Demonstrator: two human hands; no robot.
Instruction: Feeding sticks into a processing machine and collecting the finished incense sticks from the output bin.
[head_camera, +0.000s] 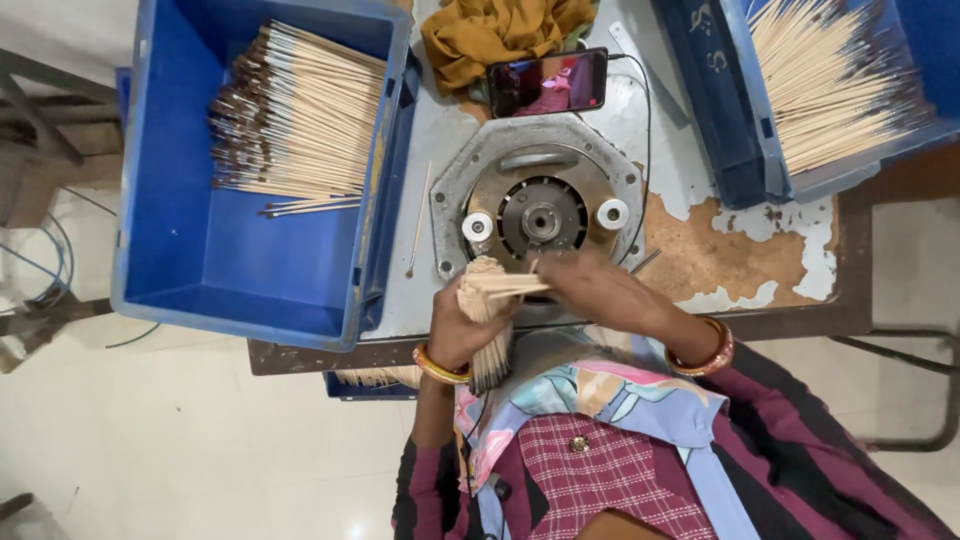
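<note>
The left hand (455, 330) has its fingers closed round a bundle of thin bamboo sticks (487, 300), long axis running near to far, tips towards the round machine head (541, 220) on the worktop (700, 250); the right hand (600, 290), just right of the bundle and nearer the machine, pinches a few sticks drawn sideways from its top

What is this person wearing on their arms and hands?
Both hands are bare. The left hand has an orange-gold bangle at the wrist; the right hand has a red-and-gold bangle. Dark maroon striped sleeves cover the arms.
</note>
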